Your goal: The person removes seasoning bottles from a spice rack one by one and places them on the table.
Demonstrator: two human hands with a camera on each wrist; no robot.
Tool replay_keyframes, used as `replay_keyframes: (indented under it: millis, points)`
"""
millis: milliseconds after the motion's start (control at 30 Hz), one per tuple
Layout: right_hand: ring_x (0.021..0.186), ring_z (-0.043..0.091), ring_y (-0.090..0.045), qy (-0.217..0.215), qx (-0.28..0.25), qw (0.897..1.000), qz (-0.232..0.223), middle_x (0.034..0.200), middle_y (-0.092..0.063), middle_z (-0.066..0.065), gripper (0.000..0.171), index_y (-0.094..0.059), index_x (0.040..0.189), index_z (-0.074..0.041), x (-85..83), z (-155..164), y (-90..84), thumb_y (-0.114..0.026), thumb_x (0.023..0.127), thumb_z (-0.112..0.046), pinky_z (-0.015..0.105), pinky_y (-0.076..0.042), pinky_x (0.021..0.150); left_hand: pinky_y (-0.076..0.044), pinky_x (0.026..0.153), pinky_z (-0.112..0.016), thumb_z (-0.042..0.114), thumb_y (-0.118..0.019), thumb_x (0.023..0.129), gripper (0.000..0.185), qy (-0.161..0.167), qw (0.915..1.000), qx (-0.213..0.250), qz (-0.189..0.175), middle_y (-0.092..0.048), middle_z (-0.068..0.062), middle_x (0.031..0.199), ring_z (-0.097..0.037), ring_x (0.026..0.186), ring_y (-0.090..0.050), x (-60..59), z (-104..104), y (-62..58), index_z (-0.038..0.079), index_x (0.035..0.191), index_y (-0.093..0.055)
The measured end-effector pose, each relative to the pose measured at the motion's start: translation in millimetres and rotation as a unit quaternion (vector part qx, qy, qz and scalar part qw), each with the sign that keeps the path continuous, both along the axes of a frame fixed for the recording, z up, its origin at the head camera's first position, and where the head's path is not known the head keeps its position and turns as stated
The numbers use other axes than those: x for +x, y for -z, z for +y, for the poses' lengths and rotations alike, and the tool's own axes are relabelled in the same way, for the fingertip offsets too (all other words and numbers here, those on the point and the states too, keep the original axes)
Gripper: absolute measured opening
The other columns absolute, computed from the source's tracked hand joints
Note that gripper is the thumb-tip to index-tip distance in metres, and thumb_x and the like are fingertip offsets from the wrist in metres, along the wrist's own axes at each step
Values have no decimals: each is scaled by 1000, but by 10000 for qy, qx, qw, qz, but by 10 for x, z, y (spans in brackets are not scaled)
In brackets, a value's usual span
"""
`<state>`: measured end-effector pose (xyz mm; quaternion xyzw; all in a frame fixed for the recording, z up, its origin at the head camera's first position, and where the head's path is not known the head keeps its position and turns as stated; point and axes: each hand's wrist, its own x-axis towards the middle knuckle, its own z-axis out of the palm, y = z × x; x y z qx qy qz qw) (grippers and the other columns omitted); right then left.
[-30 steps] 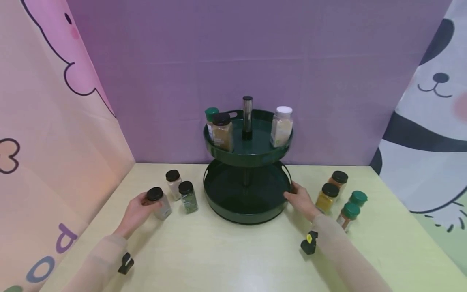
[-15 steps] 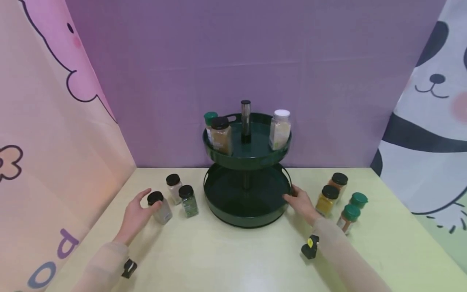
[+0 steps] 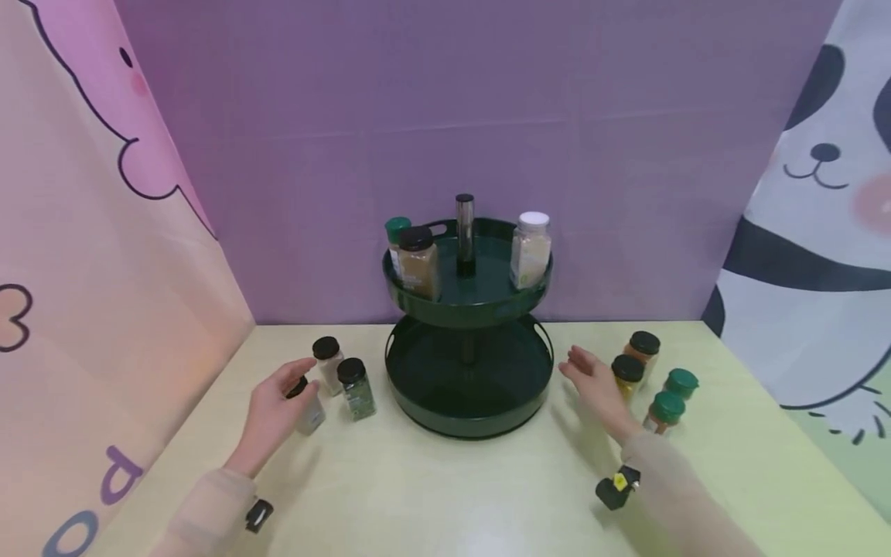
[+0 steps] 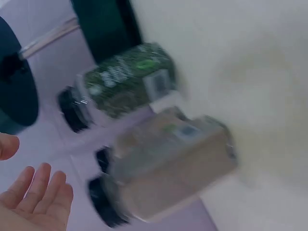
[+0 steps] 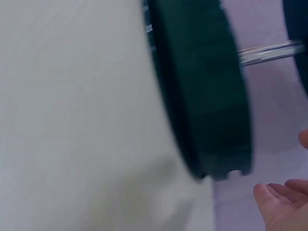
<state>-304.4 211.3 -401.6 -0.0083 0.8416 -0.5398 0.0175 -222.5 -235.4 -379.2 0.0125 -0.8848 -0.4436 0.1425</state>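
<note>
A dark green two-tier rack stands at the table's middle, its lower tier bare. My left hand hovers open beside a pale spice jar with a black lid, fingers spread, not gripping it. In the left wrist view the open palm sits apart from that pale jar and a green herb jar. My right hand is open, just right of the lower tier's rim and next to a yellow jar. The right wrist view shows the tier's wall and my fingertips clear of it.
The top tier carries a green-lid jar, a brown jar and a white-lid jar around a metal post. Left: another pale jar and the herb jar. Right: an orange jar and two green-lid jars.
My right hand has come off the lower tier's rim and moved right toward the yellow jar. My left hand has loosened from the pale jar and opened.
</note>
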Motion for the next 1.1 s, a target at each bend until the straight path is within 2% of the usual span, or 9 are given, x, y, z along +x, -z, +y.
replay_keyframes:
  millis: [167,300,467,633,833,1100]
  points:
    - [130,32,-37,148,21,9992,376,144,-34,20,61,-21,145,-2,126,67,-225,-46,95,-29,44,-34,106,-39,102,-39,18,-54,91,41,375,9986,155,349,-52,-14,131,-30,120,-49,-44,155,-191,4,129,-49]
    - [131,32,-35,168,-101,9989,416,146,-33,17,64,-18,146,-5,199,121,-362,-46,95,-32,46,-32,107,-38,104,-40,23,-54,92,44,608,9964,532,249,-50,-12,134,-28,123,-47,-143,291,-442,7,132,-46]
    - [131,31,-35,83,-168,9990,414,146,-33,16,65,-18,146,-7,263,126,-451,-47,94,-34,46,-31,108,-41,101,-40,27,-53,92,46,664,9949,749,121,-49,-8,136,-26,124,-45,-338,440,-717,10,134,-45]
    - [131,30,-36,-50,-96,9992,381,146,-33,15,67,-18,146,-7,327,87,-510,-47,94,-37,47,-31,108,-37,105,-40,35,-52,92,50,723,9928,956,60,-46,-4,139,-21,126,-43,-576,558,-910,14,136,-43]
    - [132,30,-35,-161,12,9990,425,147,-33,13,71,-19,146,-9,408,39,-597,-47,92,-44,47,-30,108,-31,109,-40,36,-51,91,57,874,9846,1505,-185,-39,-5,144,-21,130,-37,-824,689,-1065,12,141,-35]
    - [131,28,-37,-338,-72,9974,633,146,-34,13,67,-20,146,-8,472,-6,-708,-48,93,-37,43,-33,106,-27,111,-40,32,-51,92,57,775,9797,1781,-499,-36,-8,145,-22,134,-32,-1006,848,-1168,10,142,-34]
